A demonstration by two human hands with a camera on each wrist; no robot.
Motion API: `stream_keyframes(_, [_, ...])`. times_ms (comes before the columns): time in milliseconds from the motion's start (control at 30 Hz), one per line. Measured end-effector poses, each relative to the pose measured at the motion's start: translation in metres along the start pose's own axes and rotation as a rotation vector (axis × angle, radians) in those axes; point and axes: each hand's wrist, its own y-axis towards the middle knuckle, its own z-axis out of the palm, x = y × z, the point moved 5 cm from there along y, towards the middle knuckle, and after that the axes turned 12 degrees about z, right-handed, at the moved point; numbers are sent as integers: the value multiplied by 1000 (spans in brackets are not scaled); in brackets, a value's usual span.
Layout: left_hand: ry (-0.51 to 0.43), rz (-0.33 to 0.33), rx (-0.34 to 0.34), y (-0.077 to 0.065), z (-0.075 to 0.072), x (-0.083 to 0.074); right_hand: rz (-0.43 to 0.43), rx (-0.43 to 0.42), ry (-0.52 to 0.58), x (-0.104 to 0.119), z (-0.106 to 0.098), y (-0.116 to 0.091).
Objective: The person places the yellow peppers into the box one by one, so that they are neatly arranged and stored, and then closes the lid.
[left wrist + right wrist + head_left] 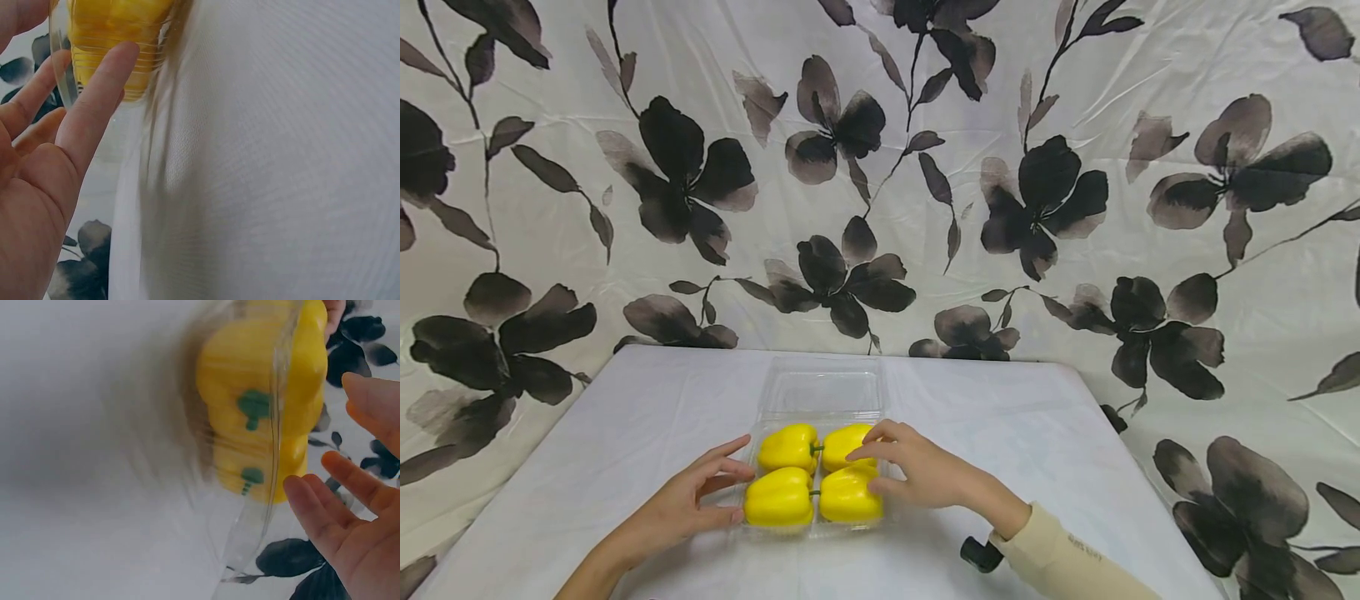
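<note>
A clear plastic clamshell container (823,392) lies on the table with its lid folded back. Several yellow bell peppers sit in its tray in two rows, among them a front left pepper (778,497) and a back left pepper (787,447). My left hand (692,496) is at the tray's left side, its fingers loosely spread and the thumb by the wall; one finger (100,100) lies along the clear wall in the left wrist view. Above the right-hand peppers is my right hand (917,467). In the right wrist view its fingers are apart, with a fingertip close to a pepper (294,425).
White cloth covers the table (1015,433). A black cylindrical object (981,554) shows beside the right sleeve. Behind the table hangs a white sheet (940,275) with dark flowers.
</note>
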Motion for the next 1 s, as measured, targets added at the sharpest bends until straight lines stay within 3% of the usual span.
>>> stream_keyframes(533, [4,18,-2,-1,-2,3,92,-146,195,-38,-32,44])
stream_keyframes(1000, [9,26,0,1,1,1,219,-263,269,-81,-30,74])
